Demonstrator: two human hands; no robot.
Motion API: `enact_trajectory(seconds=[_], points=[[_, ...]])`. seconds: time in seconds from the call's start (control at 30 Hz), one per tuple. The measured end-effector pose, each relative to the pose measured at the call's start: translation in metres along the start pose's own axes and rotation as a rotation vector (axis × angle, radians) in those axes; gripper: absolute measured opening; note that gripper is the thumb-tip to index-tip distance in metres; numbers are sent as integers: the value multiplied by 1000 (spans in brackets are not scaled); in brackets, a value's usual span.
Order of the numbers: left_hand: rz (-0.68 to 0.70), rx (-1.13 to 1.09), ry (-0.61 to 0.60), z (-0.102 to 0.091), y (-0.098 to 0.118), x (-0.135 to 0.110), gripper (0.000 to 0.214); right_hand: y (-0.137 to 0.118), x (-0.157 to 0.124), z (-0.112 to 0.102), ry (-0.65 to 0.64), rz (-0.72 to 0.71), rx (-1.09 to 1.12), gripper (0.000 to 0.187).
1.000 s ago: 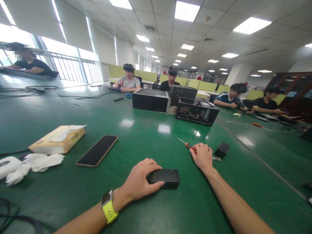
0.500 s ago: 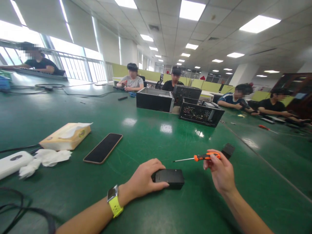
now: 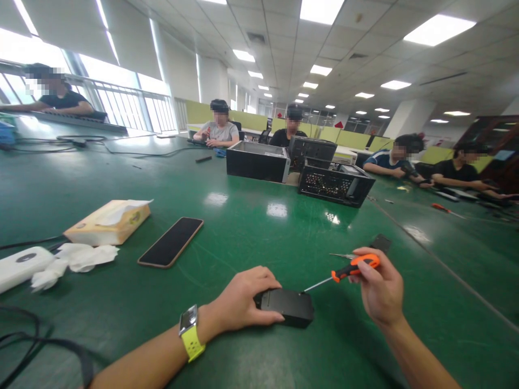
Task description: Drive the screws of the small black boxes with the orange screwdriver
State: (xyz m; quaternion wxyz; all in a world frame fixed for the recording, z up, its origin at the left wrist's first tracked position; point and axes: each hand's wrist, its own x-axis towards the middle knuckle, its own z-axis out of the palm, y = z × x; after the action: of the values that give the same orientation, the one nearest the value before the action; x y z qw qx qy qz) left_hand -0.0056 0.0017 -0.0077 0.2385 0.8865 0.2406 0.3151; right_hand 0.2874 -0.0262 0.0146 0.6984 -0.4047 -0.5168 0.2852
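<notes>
My left hand [image 3: 247, 298] grips the left end of a small black box [image 3: 287, 308] on the green table, thumb along the near side and fingers at the far side. My right hand [image 3: 381, 289] is closed round the handle of an orange-and-black screwdriver [image 3: 357, 266]. Its shaft slants down to the left, and the tip meets the far edge of the box's top near the right end. Beyond the fingers shows a thin pointed metal tool [image 3: 341, 255]; whether the right hand touches it I cannot tell. Behind that hand lies a dark flat piece [image 3: 381, 243], partly hidden.
A phone [image 3: 171, 242] lies to the left, with a tissue pack [image 3: 107, 224], crumpled tissues [image 3: 83, 258] and a white device [image 3: 24, 267] beyond it. Black cables [image 3: 52, 346] curl at lower left. Computer cases [image 3: 257, 162] stand mid-table. Several people sit around the table.
The screwdriver has swung from nearly level above the table to tip-down on the box. The box has shifted slightly right and nearer, with my left hand still on it.
</notes>
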Motion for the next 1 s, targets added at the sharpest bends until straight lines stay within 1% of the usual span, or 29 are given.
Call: enact_trajectory(seconds=[0.23,0.37,0.63,0.7,0.8,0.83,0.93,1.0], points=[[36,31,20,1,-1,-1,44,2,0,-1,-25,-10,-50,13],[61,31,36,2,-2,-1,45,1,-2,-3,-33,-63,-94,15],[54,39,40,3,-2,-1,45,-10,-3,-4,-80,-206,-191,24],[52,39,44,3,-1,-2,43,-10,-1,-8,-84,-220,-249,22],[50,39,45,3,0,-2,42,-5,2,-19,-37,-223,-422,11],[50,38,44,3,0,-2,43,-2,3,-24,-21,-218,-486,14],[42,18,42,2,1,-1,43,3,6,-36,-5,-188,-603,35],[33,2,44,1,2,0,42,5,6,-40,-15,-168,-572,35]])
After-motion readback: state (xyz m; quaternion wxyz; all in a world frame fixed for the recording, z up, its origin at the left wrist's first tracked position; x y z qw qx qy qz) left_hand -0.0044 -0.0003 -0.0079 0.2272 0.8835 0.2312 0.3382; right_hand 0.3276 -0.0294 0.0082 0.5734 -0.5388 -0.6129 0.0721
